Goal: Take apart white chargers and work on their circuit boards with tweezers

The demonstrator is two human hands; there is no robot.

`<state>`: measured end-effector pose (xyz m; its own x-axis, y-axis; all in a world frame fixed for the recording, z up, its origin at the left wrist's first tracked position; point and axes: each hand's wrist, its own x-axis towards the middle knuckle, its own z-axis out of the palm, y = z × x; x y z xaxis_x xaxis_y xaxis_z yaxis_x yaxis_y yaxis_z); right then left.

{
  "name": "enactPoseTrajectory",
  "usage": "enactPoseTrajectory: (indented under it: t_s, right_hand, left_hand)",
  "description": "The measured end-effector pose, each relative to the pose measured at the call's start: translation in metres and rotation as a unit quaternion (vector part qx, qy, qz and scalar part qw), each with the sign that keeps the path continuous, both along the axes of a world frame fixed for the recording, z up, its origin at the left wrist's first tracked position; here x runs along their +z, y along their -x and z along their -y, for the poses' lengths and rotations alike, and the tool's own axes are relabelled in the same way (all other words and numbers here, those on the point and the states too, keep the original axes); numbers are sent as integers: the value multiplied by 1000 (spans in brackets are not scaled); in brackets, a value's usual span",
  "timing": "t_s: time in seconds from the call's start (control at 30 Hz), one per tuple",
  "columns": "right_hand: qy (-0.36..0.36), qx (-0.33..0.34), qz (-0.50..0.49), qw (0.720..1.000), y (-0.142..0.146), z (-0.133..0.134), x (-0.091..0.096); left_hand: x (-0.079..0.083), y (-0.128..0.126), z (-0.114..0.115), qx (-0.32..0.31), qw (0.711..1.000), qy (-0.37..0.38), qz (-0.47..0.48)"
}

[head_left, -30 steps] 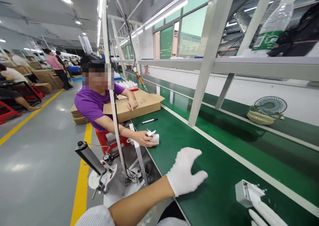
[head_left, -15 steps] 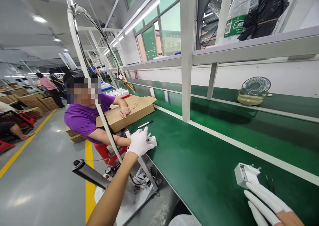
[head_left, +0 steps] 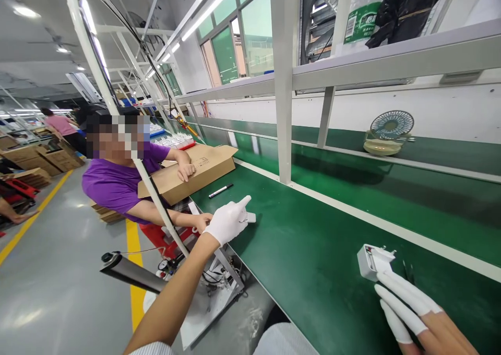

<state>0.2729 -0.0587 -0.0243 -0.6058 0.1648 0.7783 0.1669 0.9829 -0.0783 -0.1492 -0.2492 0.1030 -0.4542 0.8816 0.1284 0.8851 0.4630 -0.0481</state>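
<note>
My left hand [head_left: 229,220], in a white glove, is stretched far out over the near edge of the green belt [head_left: 313,250] and closed on a small white charger [head_left: 250,217]. A co-worker in a purple shirt [head_left: 113,185] sits beside it, with one hand [head_left: 203,220] right by mine and the other on a cardboard box [head_left: 188,172]. My right hand [head_left: 415,308], with white finger cots, lies with fingers extended, their tips touching a second white charger [head_left: 371,261] on the belt.
A black marker [head_left: 220,190] lies on the belt near the box. A small fan [head_left: 389,130] stands on the upper green shelf. A water bottle [head_left: 362,13] and black bag sit on the top shelf. White frame posts [head_left: 282,83] rise from the belt. Stacked cartons and other people stand far left.
My left hand reached out from the middle of the belt to the co-worker's hand and closed on the white charger there. My right hand stayed at the second charger.
</note>
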Motion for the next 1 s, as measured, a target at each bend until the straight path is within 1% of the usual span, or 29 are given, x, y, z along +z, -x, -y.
enactPoseTrajectory:
  t_s: [0.07,0.17,0.3,0.37,0.47,0.5,0.53,0.57,0.6,0.63,0.7,0.73,0.77,0.8,0.83,0.9,0.97,1.0]
  right_hand:
    - [9,3,23,1000,1,1,3]
    - [8,15,55,998,-1,0,5]
    - [13,7,78,997,-5,-2,3]
    - [13,10,80,997,-7,-2,2]
    - [14,15,77,997,-7,0,2]
    - [16,15,78,997,-7,1,3]
    - [18,14,80,997,-6,2,4]
    - [18,12,82,996,-6,3,6]
    - [16,12,82,996,-5,4,7]
    - [13,14,81,997,-4,5,9]
    - [2,23,76,997,-2,6,12]
    - [-2,26,73,997,-1,6,13]
    - [-4,29,69,997,0,6,13]
    - [-4,30,66,997,0,6,13]
    - [-2,31,65,997,0,5,12]
    - [0,29,65,997,-1,4,10]
    - [0,25,63,998,-2,3,8]
    - [1,21,62,998,-2,3,7]
  left_hand:
    - [-1,-13,-2,-21,1000,-8,-5]
    - [-2,-28,-6,-76,997,-16,-3]
    - [-4,-40,-8,-152,986,-62,36]
    - [-2,-46,-9,-164,980,-91,63]
    - [5,-56,-9,-163,969,-144,120]
    - [5,-59,-9,-158,960,-171,158]
    - [5,-62,-9,-149,943,-203,215]
    - [2,-64,-10,-138,916,-238,291]
    - [-2,-66,-10,-128,874,-274,382]
    - [-9,-68,-11,-121,815,-306,477]
    - [-25,-72,-13,-120,669,-361,638]
    - [-33,-75,-14,-124,601,-384,690]
    - [-40,-78,-15,-128,547,-402,724]
    - [-45,-80,-16,-131,508,-415,744]
    - [-50,-83,-17,-134,482,-424,755]
    - [-54,-87,-18,-135,453,-433,767]
    - [-54,-89,-18,-130,438,-440,773]
    - [-54,-89,-17,-128,438,-441,773]
